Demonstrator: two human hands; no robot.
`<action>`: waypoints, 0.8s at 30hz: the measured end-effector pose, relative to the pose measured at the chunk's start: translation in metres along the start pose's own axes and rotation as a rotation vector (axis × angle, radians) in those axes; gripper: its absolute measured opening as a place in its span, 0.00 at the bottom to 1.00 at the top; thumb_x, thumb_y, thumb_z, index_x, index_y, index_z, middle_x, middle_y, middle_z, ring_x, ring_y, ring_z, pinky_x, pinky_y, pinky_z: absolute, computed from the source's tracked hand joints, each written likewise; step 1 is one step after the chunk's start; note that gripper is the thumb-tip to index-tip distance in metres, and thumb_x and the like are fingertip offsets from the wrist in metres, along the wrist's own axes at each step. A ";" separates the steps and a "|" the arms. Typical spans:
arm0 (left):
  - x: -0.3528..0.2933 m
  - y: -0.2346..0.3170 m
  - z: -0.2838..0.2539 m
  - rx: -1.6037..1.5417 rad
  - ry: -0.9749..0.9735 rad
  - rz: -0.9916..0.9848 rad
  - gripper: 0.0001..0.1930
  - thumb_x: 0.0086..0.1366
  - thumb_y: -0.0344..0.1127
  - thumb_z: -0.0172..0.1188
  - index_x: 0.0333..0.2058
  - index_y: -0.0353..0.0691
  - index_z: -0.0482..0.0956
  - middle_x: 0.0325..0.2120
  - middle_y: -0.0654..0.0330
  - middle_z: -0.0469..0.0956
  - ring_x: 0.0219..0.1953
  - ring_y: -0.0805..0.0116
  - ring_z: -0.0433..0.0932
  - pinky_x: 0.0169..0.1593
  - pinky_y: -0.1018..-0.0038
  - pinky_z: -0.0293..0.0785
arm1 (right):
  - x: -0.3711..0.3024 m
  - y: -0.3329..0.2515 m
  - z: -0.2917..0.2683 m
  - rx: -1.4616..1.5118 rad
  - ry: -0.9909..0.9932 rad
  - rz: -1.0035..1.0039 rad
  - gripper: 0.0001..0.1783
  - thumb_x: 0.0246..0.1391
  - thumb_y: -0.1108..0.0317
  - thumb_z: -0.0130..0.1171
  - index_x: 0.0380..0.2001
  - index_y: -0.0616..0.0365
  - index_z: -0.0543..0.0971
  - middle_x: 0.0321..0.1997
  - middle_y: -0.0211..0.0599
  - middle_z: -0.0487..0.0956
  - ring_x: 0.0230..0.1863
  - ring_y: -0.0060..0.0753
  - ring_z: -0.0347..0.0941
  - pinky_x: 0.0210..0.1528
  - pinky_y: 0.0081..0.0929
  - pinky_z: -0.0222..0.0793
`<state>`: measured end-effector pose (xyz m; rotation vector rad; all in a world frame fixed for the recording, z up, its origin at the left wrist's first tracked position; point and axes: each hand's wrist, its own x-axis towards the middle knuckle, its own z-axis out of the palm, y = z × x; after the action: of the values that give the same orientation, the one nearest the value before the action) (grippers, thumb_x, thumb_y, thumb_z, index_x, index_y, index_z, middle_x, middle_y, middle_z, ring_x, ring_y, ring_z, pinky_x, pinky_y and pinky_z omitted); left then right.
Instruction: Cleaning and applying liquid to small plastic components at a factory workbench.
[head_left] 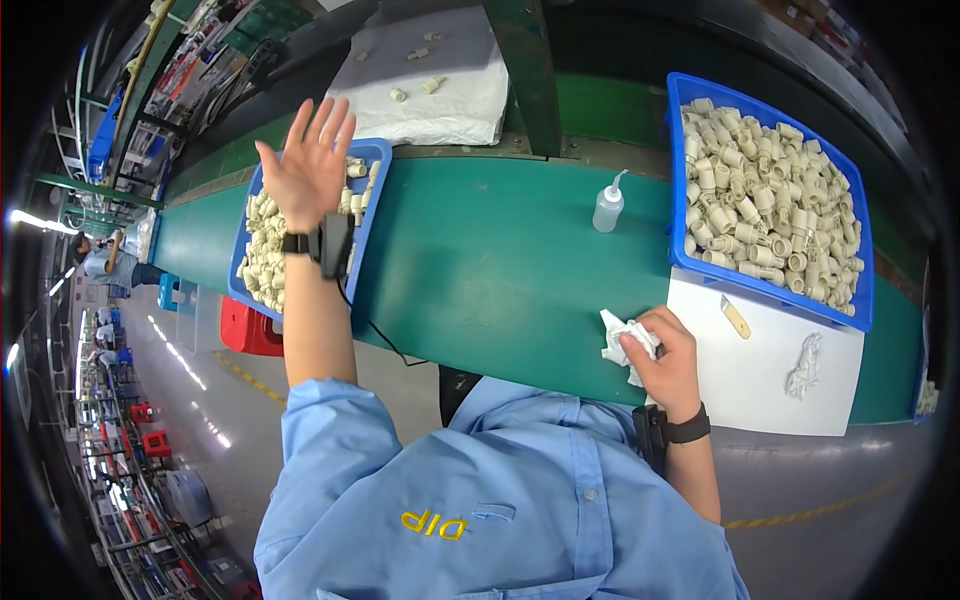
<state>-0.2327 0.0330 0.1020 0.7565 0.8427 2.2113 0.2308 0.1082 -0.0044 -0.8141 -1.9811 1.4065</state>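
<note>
My left hand (pixel 308 175) is raised with its fingers spread and palm showing, and nothing lies in it. Behind and below it is a blue bin (pixel 378 155) of cream-coloured plastic fittings (pixel 262 240), partly hidden by my wrist and forearm. Close to the bench's front edge, my right hand (pixel 668 365) is closed round a crumpled white wipe (pixel 618 340), whose ends stick out past the fingers. To its right a white sheet (pixel 690 300) bears a cutter knife (pixel 735 317) with a tan handle and a crumpled clear wrapper (pixel 803 367).
A larger blue bin (pixel 770 292), heaped with similar fittings (pixel 765 190), stands at the right. A squeeze bottle (pixel 608 208) is on the green bench (pixel 480 260). Several fittings lie on a white-covered surface (pixel 440 115) beyond a green post (pixel 522 80). A red stool (pixel 248 328) is left below.
</note>
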 end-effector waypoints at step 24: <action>-0.187 0.051 -0.025 1.776 0.317 -0.029 0.08 0.60 0.35 0.61 0.37 0.40 0.83 0.35 0.53 0.81 0.32 0.57 0.81 0.36 0.68 0.76 | -0.008 0.004 0.004 0.089 -0.003 0.130 0.11 0.65 0.67 0.51 0.36 0.66 0.76 0.29 0.27 0.75 0.31 0.16 0.66 0.34 0.17 0.63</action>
<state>-0.1509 -0.1420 0.0711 1.0035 2.9256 1.0104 0.2338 0.1006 -0.0098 -0.9142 -1.8829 1.5584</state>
